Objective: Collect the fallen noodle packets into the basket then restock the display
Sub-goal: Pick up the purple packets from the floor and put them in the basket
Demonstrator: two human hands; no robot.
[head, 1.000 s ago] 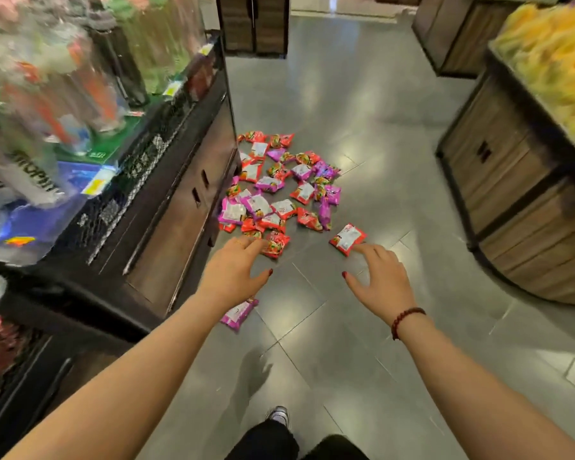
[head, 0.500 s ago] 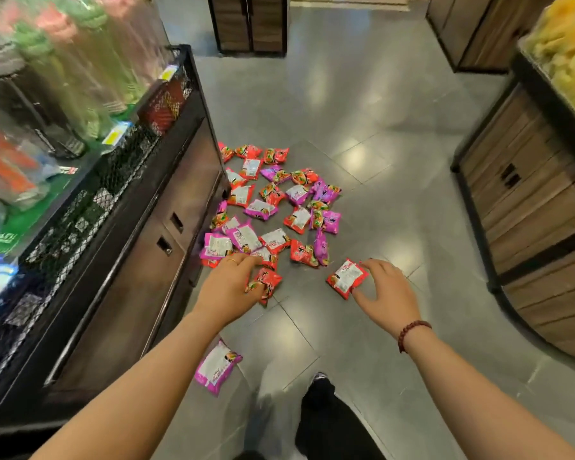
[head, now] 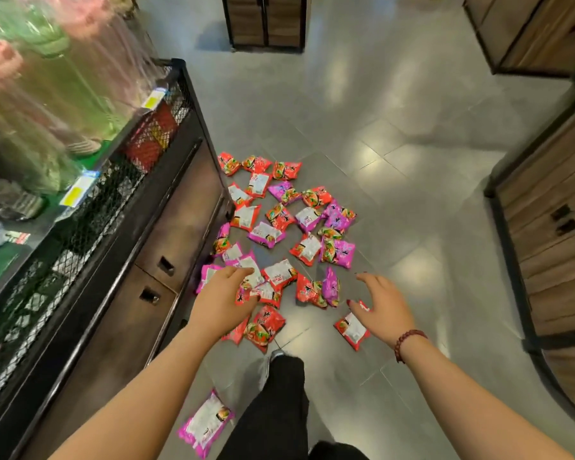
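Several red and pink noodle packets (head: 279,220) lie scattered on the grey tiled floor beside the display stand (head: 166,234). My left hand (head: 219,303) reaches over the near left of the pile, fingers loosely bent above a white-backed packet, holding nothing that I can see. My right hand (head: 382,307) is spread open over a lone red packet (head: 351,328), its thumb at the packet's top edge. A pink packet (head: 206,426) lies apart, close to my leg. No basket is in view.
The black mesh rim (head: 90,207) of the display runs along the left, with blurred goods and price tags above. A wooden stand (head: 551,227) is at the right, and another cabinet (head: 266,21) stands at the back. My dark trouser leg (head: 279,410) is below.
The view has tilted down and come closer to the packets. Both hands have moved forward over the pile's near edge; the right hand's fingers have spread over the lone red packet.
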